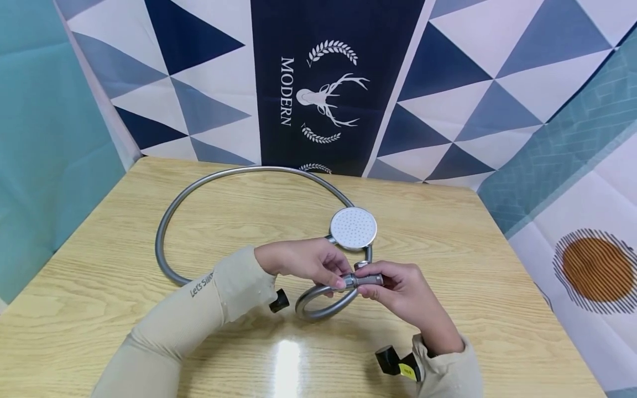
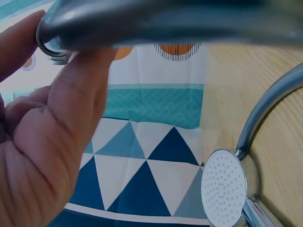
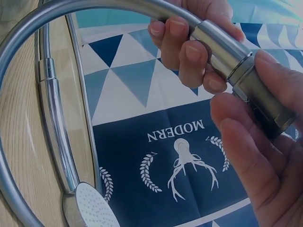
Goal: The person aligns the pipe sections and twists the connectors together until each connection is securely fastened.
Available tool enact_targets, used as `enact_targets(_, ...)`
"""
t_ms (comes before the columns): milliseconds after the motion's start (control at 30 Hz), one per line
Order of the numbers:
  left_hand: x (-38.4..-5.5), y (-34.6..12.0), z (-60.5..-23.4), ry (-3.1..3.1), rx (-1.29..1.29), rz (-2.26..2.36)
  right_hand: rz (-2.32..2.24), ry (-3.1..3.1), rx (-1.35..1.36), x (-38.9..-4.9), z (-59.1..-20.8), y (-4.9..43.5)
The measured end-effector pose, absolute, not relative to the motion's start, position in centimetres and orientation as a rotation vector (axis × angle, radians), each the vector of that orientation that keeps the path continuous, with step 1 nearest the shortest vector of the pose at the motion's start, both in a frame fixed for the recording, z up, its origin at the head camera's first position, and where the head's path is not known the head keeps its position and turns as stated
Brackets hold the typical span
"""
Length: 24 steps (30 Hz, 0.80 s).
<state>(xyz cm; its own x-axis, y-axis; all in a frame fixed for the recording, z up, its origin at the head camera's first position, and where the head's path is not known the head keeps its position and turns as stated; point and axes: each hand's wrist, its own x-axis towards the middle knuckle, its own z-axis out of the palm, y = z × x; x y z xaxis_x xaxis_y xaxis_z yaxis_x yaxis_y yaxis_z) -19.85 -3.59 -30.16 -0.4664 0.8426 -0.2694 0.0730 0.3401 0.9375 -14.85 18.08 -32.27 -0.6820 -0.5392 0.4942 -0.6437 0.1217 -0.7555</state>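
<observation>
My left hand (image 1: 313,260) pinches the chrome end sleeve (image 3: 220,45) of a grey flexible shower hose (image 1: 328,314). In my right hand (image 1: 405,290), a short dark-grey metal cylindrical fitting (image 3: 261,103) is held between thumb and fingers. Sleeve and fitting meet end to end in one line; whether they are threaded together I cannot tell. Just beyond the hands lies a hand shower (image 1: 353,228), its white round spray face up in the head view. Its chrome handle (image 3: 59,132) shows in the right wrist view, joined to hose.
The hose makes a wide loop (image 1: 166,221) over the left and back of the wooden table (image 1: 497,309). Patterned cloth (image 1: 318,72) hangs behind the table's far edge. Small black devices (image 1: 393,362) sit at both wrists.
</observation>
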Motion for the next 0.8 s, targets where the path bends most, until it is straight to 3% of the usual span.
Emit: enact_targets(800,-19.78,-3.76,-29.56,1.872,1.037,1.063,1.606,-2.285,1.198,-15.04,-32.48,18.13)
